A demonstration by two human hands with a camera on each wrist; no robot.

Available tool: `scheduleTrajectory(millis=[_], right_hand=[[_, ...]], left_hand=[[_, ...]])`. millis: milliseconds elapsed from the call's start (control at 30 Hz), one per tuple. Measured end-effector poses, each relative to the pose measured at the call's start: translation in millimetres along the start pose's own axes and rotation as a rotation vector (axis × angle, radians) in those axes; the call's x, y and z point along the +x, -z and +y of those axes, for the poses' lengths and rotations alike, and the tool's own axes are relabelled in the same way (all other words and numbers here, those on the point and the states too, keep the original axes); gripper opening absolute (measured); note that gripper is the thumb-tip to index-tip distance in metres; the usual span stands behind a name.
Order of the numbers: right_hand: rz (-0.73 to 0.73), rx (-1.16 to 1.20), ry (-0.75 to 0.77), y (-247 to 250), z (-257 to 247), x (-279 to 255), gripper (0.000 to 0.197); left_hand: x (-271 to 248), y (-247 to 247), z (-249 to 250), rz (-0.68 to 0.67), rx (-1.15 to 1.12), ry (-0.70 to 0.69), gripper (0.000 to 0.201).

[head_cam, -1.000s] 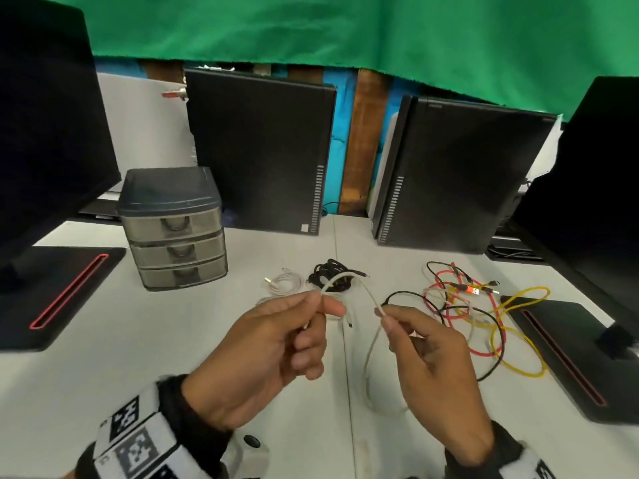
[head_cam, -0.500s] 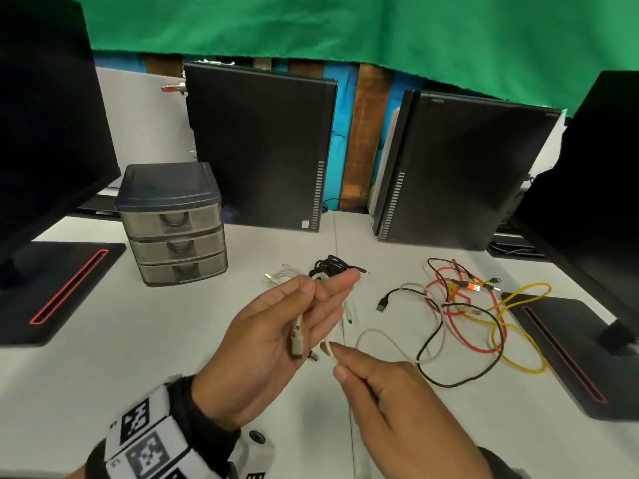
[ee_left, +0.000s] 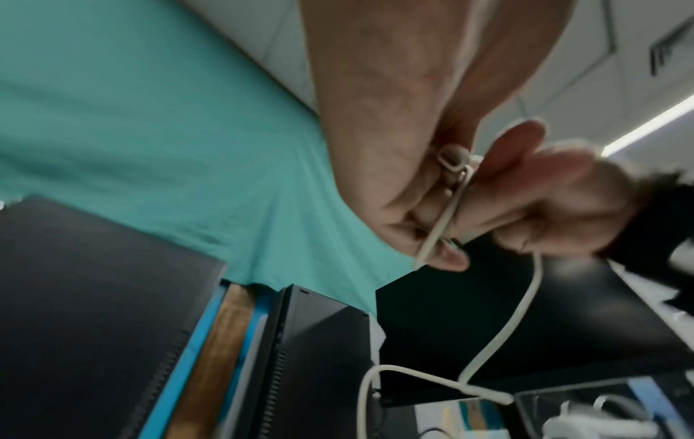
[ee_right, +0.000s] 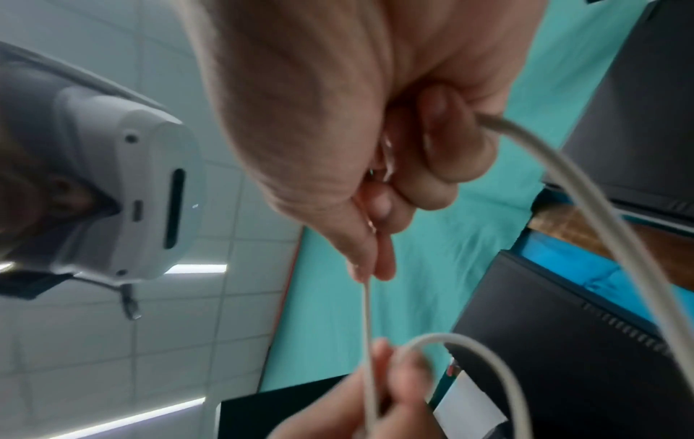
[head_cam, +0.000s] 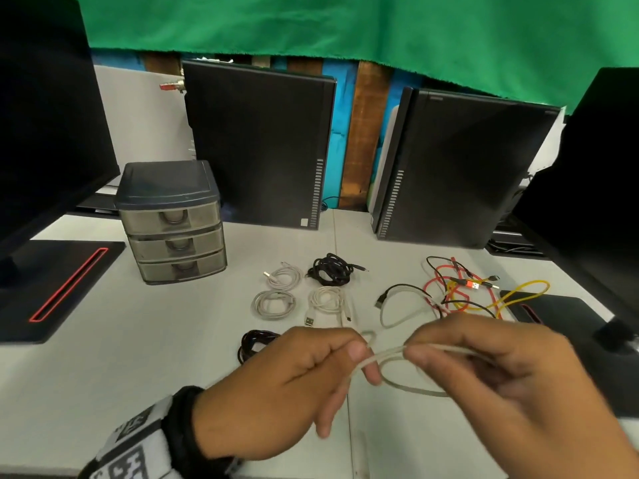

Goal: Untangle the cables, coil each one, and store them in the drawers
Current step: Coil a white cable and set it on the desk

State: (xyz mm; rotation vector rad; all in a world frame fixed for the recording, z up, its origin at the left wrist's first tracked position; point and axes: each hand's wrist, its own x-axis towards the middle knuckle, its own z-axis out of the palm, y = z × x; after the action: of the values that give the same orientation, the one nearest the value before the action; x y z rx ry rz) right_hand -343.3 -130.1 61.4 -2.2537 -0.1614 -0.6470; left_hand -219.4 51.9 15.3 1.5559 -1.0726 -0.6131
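Both hands hold one white cable [head_cam: 390, 356] above the table's front. My left hand [head_cam: 359, 354] pinches it where a loop forms; the left wrist view shows the white cable [ee_left: 447, 214] between thumb and fingers of my left hand [ee_left: 443, 225]. My right hand [head_cam: 413, 350] pinches the strand just to the right; the right wrist view shows my right hand [ee_right: 372, 267] on the white cable [ee_right: 368, 314]. A loop [head_cam: 408, 385] hangs below the hands. A three-drawer grey organizer [head_cam: 171, 223] stands at the left, its drawers closed. A tangle of red, yellow and black cables [head_cam: 466, 292] lies at the right.
Several coiled cables lie mid-table: two white coils [head_cam: 281, 278], [head_cam: 273, 304], a white one [head_cam: 328, 300], a black coil [head_cam: 330, 269] and a dark coil [head_cam: 256, 342]. Two black computer cases [head_cam: 259, 146], [head_cam: 463, 167] stand behind. Monitor bases [head_cam: 52, 288], [head_cam: 570, 326] flank the table.
My right hand has risen from below the left hand to beside it, pulling the white cable into a loop. The left hand's fingers have curled round the cable.
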Motion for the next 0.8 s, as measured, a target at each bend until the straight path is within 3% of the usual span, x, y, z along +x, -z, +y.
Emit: scheduleTrajectory(millis=[100,200,300,400,500,600,700,800], right_hand=[[0.133,0.173,0.004,0,15,12,0.012],[0.161,0.286,-0.1,-14,38,20,0.017],[0.015,0.306,-0.19,-38,52,20,0.025],[-0.23,0.212,-0.164,-61,48,9,0.021],[-0.279,-0.025,-0.026,-64,37,-2,0.021],[-0.278,-0.256,0.103,-53,29,-5,0.022],[-0.289,-0.359,0.156,-47,21,-7,0.022],[-0.251,-0.387,0.177,-36,12,-8,0.015]], left_hand=[[-2,3,7,-0.071,-0.339,-0.016,0.036],[-2,9,8,-0.144,-0.502,-0.127,0.033],[-5,14,14,-0.182,-0.701,-0.233,0.026],[-4,17,17,-0.078,-0.763,-0.297,0.021],[1,21,12,0.163,-0.579,-0.301,0.021],[7,18,6,0.31,-0.35,-0.276,0.026],[7,10,5,0.36,-0.12,-0.233,0.031],[4,4,-1,0.328,0.311,-0.212,0.031]])
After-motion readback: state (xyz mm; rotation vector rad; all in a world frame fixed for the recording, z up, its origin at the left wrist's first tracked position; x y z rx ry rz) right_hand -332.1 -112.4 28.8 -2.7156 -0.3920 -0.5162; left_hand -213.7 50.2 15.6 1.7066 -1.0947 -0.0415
